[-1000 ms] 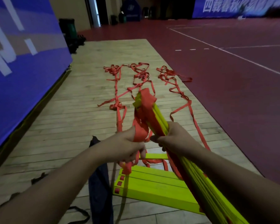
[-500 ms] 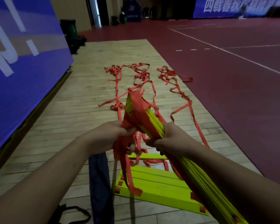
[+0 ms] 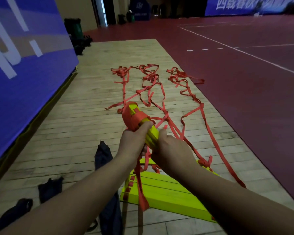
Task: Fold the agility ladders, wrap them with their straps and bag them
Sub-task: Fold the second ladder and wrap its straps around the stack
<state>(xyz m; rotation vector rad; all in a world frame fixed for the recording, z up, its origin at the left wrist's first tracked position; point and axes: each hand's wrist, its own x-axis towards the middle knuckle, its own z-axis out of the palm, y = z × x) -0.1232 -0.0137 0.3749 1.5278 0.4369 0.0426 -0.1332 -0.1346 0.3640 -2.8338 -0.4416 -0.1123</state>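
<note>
We hold the stiff yellow rung bundle point(image 3: 149, 133) above the floor point(image 3: 66, 133), left hand point(image 3: 134, 143) and right hand point(image 3: 170, 150) both closed around it, its limp, tangle-prone red straps point(image 3: 163, 106) trailing ahead.

Bare boards point(image 3: 61, 143) left, tangled straps point(image 3: 159, 92) ahead, bag point(image 3: 103, 155) below

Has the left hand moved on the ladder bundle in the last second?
Yes. The left hand went from its left side up over the held ladder bundle, toward the right hand.
</note>
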